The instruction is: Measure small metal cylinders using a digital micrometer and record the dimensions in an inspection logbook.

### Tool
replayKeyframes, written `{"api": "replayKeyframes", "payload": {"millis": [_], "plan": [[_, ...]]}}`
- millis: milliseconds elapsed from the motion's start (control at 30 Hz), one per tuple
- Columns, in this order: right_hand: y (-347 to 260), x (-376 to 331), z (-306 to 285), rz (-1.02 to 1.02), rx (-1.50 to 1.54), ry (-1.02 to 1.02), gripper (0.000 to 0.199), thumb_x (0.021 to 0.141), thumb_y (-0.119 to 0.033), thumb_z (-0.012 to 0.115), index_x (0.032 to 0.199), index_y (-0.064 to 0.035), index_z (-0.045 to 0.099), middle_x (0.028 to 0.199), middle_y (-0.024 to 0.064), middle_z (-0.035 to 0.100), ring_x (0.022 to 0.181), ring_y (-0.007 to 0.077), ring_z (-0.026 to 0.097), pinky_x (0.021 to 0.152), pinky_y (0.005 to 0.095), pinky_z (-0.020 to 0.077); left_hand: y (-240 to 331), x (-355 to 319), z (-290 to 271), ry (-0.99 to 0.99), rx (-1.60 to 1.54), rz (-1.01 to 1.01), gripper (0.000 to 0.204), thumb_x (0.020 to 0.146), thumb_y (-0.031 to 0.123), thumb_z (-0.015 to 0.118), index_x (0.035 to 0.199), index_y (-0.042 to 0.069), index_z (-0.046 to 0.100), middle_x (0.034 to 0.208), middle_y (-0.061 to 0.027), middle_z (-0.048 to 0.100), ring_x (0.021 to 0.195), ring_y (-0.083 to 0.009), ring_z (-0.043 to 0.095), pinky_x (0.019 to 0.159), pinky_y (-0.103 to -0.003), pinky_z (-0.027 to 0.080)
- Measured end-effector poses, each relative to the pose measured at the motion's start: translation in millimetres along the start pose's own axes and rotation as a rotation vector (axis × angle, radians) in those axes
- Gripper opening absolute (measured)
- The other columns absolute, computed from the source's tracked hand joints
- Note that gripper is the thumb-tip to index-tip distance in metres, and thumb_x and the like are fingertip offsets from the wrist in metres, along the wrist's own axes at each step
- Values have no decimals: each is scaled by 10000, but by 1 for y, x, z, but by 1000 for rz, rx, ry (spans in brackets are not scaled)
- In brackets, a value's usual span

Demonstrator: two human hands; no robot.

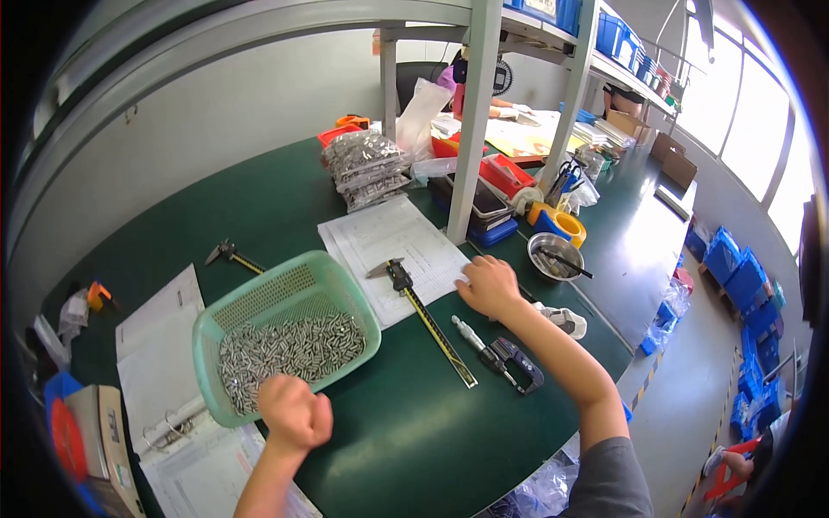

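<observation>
My left hand (pixel 294 413) is closed in a fist at the near rim of a green plastic basket (pixel 259 298). What it holds, if anything, is hidden. Many small silvery metal pins (pixel 289 352) fill the bottom of the basket. My right hand (pixel 490 286) rests at the right edge of some printed sheets (pixel 350 229), its fingers curled under and their tips out of sight. Between my hands, a digital caliper (pixel 425 324) lies with its jaws on the sheets. A micrometer (pixel 499 354) lies just below my right hand.
A second caliper (pixel 233 255) lies behind the basket. Bagged metal parts (pixel 367 168) are stacked at the back. A metal bowl (pixel 555 256) and a tape dispenser (pixel 557 223) sit right of a shelf post (pixel 476 129). A ring binder (pixel 177 423) and scale (pixel 112 449) are at left.
</observation>
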State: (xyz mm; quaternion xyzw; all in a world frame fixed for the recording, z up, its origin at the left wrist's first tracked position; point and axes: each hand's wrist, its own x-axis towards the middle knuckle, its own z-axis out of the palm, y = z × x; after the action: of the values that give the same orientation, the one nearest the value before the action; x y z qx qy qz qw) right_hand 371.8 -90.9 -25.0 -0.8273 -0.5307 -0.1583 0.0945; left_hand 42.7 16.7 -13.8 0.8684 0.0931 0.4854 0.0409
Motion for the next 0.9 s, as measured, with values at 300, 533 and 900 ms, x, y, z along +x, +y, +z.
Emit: {"api": "replayKeyframes", "payload": {"millis": [300, 533, 900], "plan": [[-24, 133, 81, 371, 222, -100, 415, 745, -308, 527, 975, 36, 494, 1013, 191, 535, 996, 313, 502, 846, 396, 412, 62, 23, 123, -417, -186, -49, 225, 673, 235, 641, 646, 68, 491, 672, -87, 480, 594, -251, 496, 509, -374, 399], [-37, 177, 102, 527, 184, -109, 487, 697, -293, 581, 1040, 27, 452, 1099, 177, 493, 1046, 310, 468, 866, 413, 386, 46, 30, 181, -357, -85, -368, 488, 673, 165, 614, 1099, -5, 449, 1145, -220, 395, 1125, -380, 353, 893, -495, 296], [-11, 182, 76, 692, 429, -256, 323, 675, -169, 566, 958, -14, 595, 1070, 193, 556, 994, 302, 550, 838, 383, 441, 48, 29, 187, -364, -304, -259, 416, 566, -88, 528, 920, 128, 563, 1167, -124, 401, 1184, -352, 319, 921, -578, 248]]}}
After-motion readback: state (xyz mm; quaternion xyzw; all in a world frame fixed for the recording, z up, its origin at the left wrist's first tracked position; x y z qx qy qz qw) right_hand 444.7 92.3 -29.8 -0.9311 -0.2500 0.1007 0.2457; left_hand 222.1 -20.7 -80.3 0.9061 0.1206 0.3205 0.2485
